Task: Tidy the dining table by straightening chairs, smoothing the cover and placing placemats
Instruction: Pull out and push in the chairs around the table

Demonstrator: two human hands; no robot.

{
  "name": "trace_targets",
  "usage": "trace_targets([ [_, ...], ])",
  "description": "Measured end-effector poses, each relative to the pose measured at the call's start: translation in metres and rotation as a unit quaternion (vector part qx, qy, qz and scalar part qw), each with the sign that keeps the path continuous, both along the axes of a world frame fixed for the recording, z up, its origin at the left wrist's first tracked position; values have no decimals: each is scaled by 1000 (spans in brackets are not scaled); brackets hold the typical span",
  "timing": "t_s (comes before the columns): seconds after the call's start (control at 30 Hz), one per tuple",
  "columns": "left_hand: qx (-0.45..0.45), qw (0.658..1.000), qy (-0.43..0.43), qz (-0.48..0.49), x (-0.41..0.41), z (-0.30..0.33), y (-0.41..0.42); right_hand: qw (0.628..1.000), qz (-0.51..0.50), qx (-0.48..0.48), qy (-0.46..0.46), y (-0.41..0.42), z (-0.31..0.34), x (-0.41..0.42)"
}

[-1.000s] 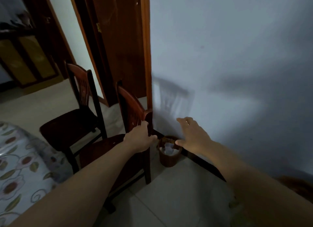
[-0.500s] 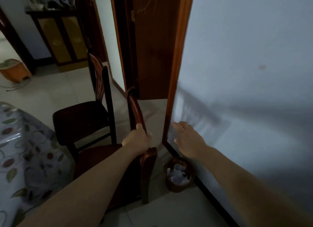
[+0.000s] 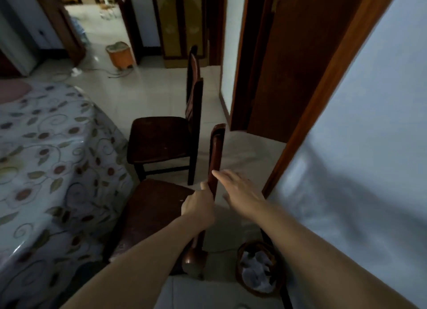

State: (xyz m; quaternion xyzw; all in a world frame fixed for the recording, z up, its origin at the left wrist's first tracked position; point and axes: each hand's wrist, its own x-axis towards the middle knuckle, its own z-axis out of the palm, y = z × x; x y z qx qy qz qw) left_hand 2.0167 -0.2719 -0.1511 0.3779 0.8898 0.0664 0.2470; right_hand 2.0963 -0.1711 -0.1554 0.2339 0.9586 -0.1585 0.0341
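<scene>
The near chair [image 3: 161, 216] now sits square beside the covered table [image 3: 46, 158], turned since a second ago; straightening looks nearly done. The left hand [image 3: 198, 204] grips its backrest, the right hand [image 3: 240, 193] hovers open just beside it

No text, label, brand, number or sign can be read anywhere in the view. The table cover [image 3: 53, 147] carries only a printed pattern of leaves and curls, with no lettering. The cabinet [image 3: 180, 24] shows plain panels, and the view is too dim and blurred to make out any small print elsewhere.
</scene>
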Motion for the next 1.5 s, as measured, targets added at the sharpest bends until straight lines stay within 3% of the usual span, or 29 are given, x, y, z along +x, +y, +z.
trace_targets([
  [0.27, 2, 997, 4, 81, -24, 18, -16, 991, 123, 29, 30, 8, 1, -44],
  [0.47, -10, 989, 15, 147, -101, 49, -55, 969, 216, 70, 100, -15, 18, -127],
  [0.73, -15, 963, 104, 248, -190, 62, -101, 931, 274, 153, 188, -43, 39, -248],
  [0.87, -2, 943, 125, 309, -220, 59, -117, 914, 343, 150, 158, -55, 46, -300],
  [1.13, -7, 890, 158, 427, -262, 52, -144, 846, 515, 138, -20, -69, 80, -410],
  [1.5, -84, 839, 179, 507, -286, 72, -181, 752, 651, 101, 23, -119, 84, -479],
])
